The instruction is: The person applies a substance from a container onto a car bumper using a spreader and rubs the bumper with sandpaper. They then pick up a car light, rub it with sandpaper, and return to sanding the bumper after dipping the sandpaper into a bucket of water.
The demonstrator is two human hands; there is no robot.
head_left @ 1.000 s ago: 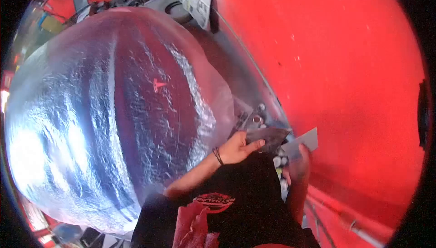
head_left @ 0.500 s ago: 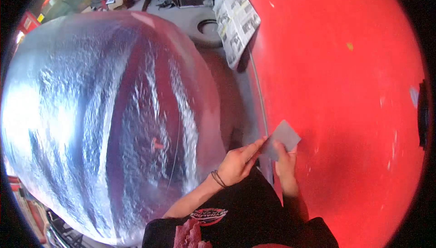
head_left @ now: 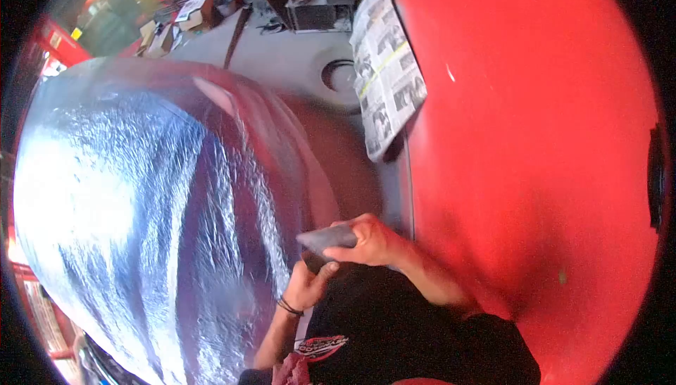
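Observation:
A grey, flat sheet, folded or bent, is held in front of the dark shirt. My right hand grips its right side, thumb below and fingers on top. Just below and to the left, my left hand, with dark bands on the wrist, is closed on a darker piece under the sheet; whether both pieces are one sheet is unclear. The large red panel lies to the right of my hands, and shiny plastic film covers the surface to their left.
Newspaper is fixed along the red panel's upper left edge. Beyond the film, a round recessed shape sits on the grey floor. Dusty equipment and cardboard boxes are at the back.
Both hands have moved left with the grey sheet, away from the red panel's edge. The sheet is now tilted flatter, and the view has shifted, showing more of the back.

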